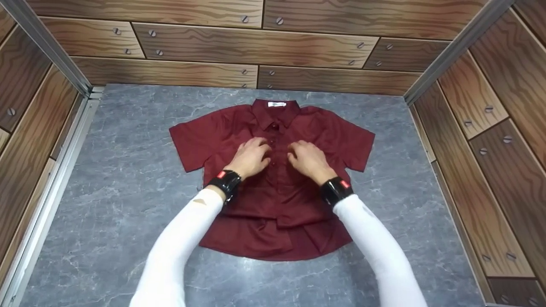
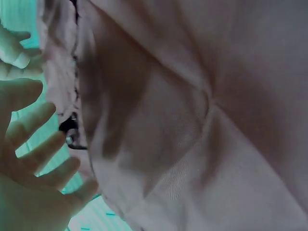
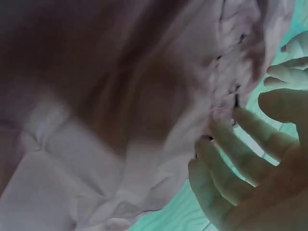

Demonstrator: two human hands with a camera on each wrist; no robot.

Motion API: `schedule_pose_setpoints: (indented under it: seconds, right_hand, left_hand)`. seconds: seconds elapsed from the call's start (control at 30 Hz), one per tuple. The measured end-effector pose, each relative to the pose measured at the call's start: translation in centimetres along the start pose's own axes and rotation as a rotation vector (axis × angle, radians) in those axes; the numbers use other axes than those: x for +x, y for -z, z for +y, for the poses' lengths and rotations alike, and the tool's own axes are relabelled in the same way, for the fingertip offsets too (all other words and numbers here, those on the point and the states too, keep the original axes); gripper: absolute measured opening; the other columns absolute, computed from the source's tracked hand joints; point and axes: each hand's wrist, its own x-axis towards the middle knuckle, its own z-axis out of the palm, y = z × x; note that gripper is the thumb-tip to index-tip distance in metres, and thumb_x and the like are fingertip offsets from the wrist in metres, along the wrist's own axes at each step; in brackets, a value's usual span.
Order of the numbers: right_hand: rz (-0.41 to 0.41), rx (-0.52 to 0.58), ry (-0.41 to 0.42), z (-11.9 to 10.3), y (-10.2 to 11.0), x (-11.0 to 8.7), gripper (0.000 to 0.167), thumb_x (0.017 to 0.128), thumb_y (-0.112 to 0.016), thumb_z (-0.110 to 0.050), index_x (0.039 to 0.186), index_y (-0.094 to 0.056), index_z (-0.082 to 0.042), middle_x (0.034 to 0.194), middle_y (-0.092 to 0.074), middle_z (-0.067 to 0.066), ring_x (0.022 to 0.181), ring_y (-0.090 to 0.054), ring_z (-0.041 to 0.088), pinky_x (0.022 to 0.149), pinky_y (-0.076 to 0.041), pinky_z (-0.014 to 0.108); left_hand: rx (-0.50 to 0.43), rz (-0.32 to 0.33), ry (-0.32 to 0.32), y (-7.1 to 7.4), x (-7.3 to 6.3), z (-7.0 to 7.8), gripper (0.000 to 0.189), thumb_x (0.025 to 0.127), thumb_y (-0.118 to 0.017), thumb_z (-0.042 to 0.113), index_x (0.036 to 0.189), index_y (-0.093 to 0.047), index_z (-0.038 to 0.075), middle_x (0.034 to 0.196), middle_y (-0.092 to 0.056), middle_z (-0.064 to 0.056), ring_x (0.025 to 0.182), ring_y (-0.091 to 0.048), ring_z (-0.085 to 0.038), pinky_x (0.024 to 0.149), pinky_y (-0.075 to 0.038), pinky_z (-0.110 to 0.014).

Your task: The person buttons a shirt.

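Observation:
A dark red short-sleeved button-up shirt (image 1: pixel 273 194) lies front side up on the grey surface, collar at the far end and hem toward me. Over the left chest area my left hand (image 1: pixel 251 157) has its fingers spread and loosely bent, nothing held. My right hand (image 1: pixel 310 160) mirrors it across the button line, also without anything in its grasp. Both wrist views show the cloth beside the separated fingers; whether fingertips touch the fabric I cannot tell. The collar (image 1: pixel 277 115) carries a white label (image 1: pixel 277 104). Creases run across the lower front, and the back hem shows below it.
The grey marbled tabletop (image 1: pixel 123 170) extends around the shirt. Wood-patterned walls (image 1: pixel 256 47) enclose it at the back and both sides, with metal corner strips (image 1: pixel 51 47). Black bands (image 1: pixel 337 190) sit on both wrists, over white sleeves (image 1: pixel 170 251).

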Motion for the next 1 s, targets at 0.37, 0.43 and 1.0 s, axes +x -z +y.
schedule_pose_setpoints:
  seconds: [0.37,0.43,1.0]
  right_hand:
    - [-0.298,-0.001,-0.151,0.7,-1.7,0.3,0.078,0.091,-0.049,-0.063,0.155,-0.021,-0.029,0.163,-0.006,0.01,0.146,-0.006,0.048,0.101,-0.022,0.076]
    - [-0.311,-0.013,-0.145,0.5,-1.6,0.1,0.079,0.09,-0.05,-0.063,0.155,-0.02,-0.028,0.163,-0.006,0.011,0.146,-0.006,0.048,0.1,-0.023,0.076]
    - [-0.11,-0.071,-0.072,-0.4,-0.7,0.4,0.058,0.093,-0.051,-0.054,0.136,-0.053,-0.015,0.135,-0.054,0.014,0.123,-0.051,0.039,0.096,-0.042,0.06]
  left_hand:
    - [0.029,-0.194,0.303,-1.4,0.5,-1.4,0.089,0.078,-0.066,0.065,0.152,-0.027,0.034,0.163,0.0,-0.014,0.147,0.007,-0.044,0.104,-0.002,-0.077]
    - [0.043,-0.223,0.31,-1.2,0.2,-1.4,0.092,0.077,-0.065,0.068,0.153,-0.025,0.035,0.163,0.002,-0.014,0.147,0.006,-0.044,0.105,-0.004,-0.077]
    - [0.135,-0.247,0.288,-1.5,-1.7,0.4,0.096,0.074,-0.066,0.07,0.153,-0.025,0.033,0.162,-0.008,-0.017,0.146,-0.006,-0.047,0.099,-0.017,-0.08]
